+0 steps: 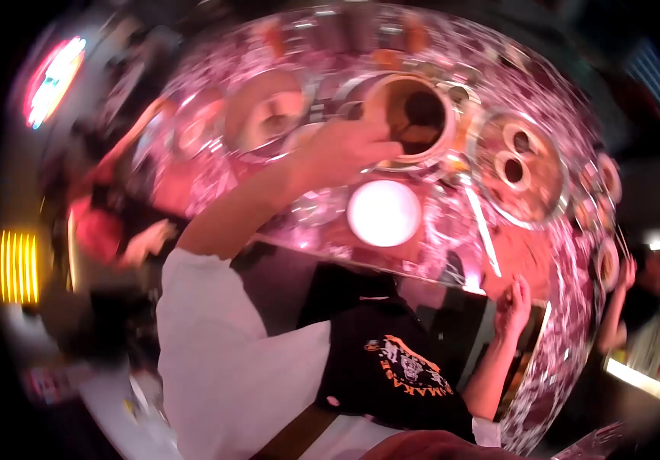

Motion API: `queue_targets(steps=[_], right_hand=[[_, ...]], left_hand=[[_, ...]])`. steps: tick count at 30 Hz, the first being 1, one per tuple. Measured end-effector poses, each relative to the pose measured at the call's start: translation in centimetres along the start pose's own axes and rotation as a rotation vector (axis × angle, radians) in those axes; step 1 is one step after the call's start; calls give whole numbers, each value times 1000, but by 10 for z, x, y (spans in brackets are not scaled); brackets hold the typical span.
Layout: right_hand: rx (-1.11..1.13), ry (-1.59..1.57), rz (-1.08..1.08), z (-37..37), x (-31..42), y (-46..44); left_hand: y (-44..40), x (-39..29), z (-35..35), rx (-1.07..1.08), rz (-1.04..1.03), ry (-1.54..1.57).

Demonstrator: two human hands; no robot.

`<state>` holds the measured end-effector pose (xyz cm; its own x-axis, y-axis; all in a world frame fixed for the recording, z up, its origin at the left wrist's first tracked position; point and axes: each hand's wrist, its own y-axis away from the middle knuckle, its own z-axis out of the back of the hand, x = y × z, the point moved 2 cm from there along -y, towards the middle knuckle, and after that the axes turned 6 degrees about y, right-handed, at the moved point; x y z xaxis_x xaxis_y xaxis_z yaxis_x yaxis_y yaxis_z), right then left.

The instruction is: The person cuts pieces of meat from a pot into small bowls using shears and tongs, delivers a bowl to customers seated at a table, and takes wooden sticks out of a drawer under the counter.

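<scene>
My left hand [349, 149] reaches over the table with its fingers closed at the near-left rim of a round, deep pot [446, 126] that holds dark contents. Motion blur softens the grip. Just below the pot is a bright white round bowl [384, 213]. My right hand [515, 307] is at the table's near edge with its fingers drawn together; what they hold, if anything, I cannot make out. Close above it are a long white stick-like thing [484, 230] and a reddish mat or napkin [525, 257].
A round tray [491, 192] bears two small cups of dark liquid. Plates [265, 111] and glasses stand at the far left. A person in red headwear [100, 230] is at the left, and another person's arm [617, 314] is at the right. The patterned table [556, 360] curves around.
</scene>
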<state>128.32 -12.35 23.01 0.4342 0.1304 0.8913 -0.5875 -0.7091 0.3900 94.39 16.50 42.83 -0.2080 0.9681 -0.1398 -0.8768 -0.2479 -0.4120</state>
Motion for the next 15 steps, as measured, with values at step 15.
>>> queue_targets(steps=[15], right_hand=[[461,175,-25,-178,-36,51]], left_hand=[[339,227,208,-291,936,-468]])
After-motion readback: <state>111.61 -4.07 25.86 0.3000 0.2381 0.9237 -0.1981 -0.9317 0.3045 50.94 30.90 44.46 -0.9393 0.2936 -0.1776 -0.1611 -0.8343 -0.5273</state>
